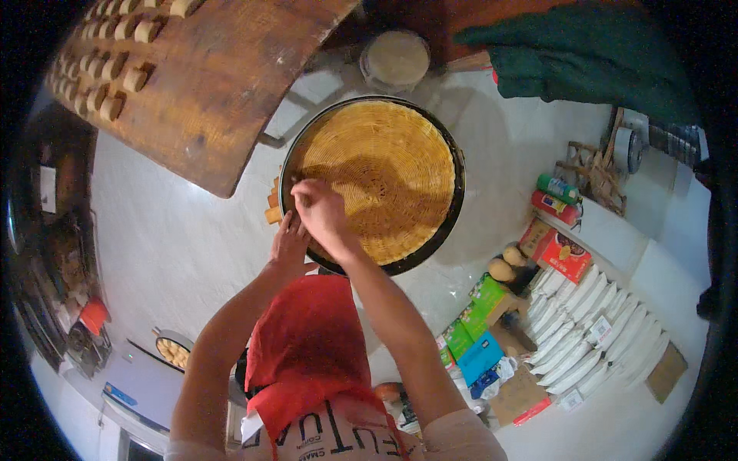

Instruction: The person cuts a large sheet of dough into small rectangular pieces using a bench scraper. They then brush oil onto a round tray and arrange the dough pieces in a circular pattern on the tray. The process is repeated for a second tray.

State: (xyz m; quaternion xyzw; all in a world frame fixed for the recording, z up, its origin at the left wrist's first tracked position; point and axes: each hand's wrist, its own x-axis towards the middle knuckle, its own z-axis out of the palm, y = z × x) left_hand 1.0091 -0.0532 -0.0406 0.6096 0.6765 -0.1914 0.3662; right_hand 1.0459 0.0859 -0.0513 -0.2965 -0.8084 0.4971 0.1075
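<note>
Left rim: obstructed; left hand and right hand occupy it.
Over golden disc: right half open from above.
Right of pan: passable across floor, up to red box.
Far rim: round tub restricts passage.
Upper left: bench corner projects near pan.
Near rim: red apron restricts access.

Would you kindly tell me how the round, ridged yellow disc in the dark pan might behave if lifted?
The broad yellow disc may sag when lifted by one edge. Concentrically ridged, it would probably resist slipping. Being round, it could roll if stood upright.
</note>
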